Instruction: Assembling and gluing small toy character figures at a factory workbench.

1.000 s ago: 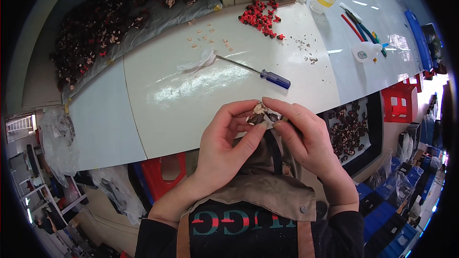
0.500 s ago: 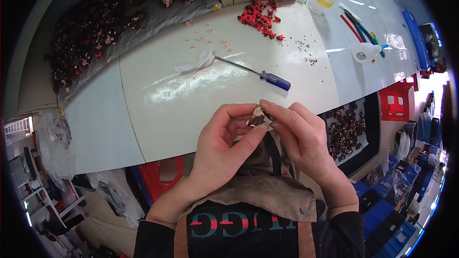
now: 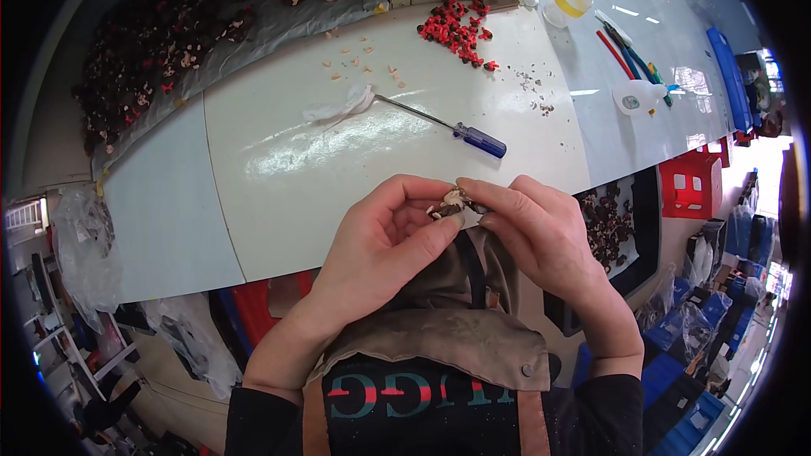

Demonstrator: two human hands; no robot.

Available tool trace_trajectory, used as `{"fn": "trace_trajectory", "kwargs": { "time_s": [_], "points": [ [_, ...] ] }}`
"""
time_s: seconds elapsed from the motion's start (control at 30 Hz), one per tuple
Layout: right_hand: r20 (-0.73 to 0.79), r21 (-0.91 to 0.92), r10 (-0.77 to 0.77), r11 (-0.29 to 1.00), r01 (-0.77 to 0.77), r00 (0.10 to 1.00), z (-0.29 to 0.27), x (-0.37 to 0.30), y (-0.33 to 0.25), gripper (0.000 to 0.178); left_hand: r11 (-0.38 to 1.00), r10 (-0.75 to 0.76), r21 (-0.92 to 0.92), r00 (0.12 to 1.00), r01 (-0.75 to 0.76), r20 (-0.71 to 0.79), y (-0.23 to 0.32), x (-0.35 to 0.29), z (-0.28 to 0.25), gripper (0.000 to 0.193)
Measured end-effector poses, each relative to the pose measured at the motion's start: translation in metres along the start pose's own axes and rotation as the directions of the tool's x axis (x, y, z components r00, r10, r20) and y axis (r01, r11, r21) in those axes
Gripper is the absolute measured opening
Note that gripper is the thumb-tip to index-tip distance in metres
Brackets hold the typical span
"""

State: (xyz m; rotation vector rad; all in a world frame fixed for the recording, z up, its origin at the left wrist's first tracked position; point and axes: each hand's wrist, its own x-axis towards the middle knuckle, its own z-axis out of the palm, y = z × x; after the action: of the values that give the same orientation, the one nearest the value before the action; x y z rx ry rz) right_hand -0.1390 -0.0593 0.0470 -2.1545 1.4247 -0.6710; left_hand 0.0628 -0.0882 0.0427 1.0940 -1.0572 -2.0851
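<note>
Just past the table's near edge, both hands meet at a small brown-and-cream figure (image 3: 453,202). My left hand (image 3: 390,241) holds it between thumb and fingers from the left. My right hand (image 3: 536,232) pinches its right side, at a dark part; the fingertips hide much of it. Beyond the hands lies a screwdriver (image 3: 480,140) with a blue handle, its shaft tip touching a crumpled white cloth (image 3: 342,107). Small cream pieces (image 3: 394,73) are scattered behind it. Farther back is a pile of small red and black pieces (image 3: 456,32).
Many dark brown figures (image 3: 169,42) fill the far left shelf. At the right stand a yellow-banded bottle (image 3: 573,2), a white bottle (image 3: 635,98) and some pen-like tools (image 3: 621,49). A black tray (image 3: 644,228) holds more dark pieces, near a red stool (image 3: 686,186).
The figure has tilted between my fingers and now lies more sideways. Both hands stay closed on it. The whole view has shifted slightly.
</note>
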Motion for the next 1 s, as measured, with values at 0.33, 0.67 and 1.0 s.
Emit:
{"fn": "trace_trajectory", "kwargs": {
  "time_s": [0.33, 0.67, 1.0],
  "points": [
    [0.174, 0.197, 0.073, 0.974, -0.108, 0.982, -0.012, 0.005, 0.004, 0.04, 1.0, -0.025, 0.014, 0.999, 0.024, 0.038, 0.0, 0.001, -0.004, 0.025],
    [0.153, 0.198, 0.034, 0.978, -0.064, 0.988, -0.01, 0.003, 0.01, 0.038, 0.998, -0.053, 0.031, 0.998, 0.052, 0.045, 0.002, 0.002, -0.005, 0.025],
    [0.155, 0.231, 0.002, 0.972, -0.039, 0.988, -0.013, 0.003, 0.017, 0.038, 0.998, -0.055, -0.011, 0.997, 0.055, 0.046, 0.002, 0.004, -0.002, 0.024]
  ]
}}
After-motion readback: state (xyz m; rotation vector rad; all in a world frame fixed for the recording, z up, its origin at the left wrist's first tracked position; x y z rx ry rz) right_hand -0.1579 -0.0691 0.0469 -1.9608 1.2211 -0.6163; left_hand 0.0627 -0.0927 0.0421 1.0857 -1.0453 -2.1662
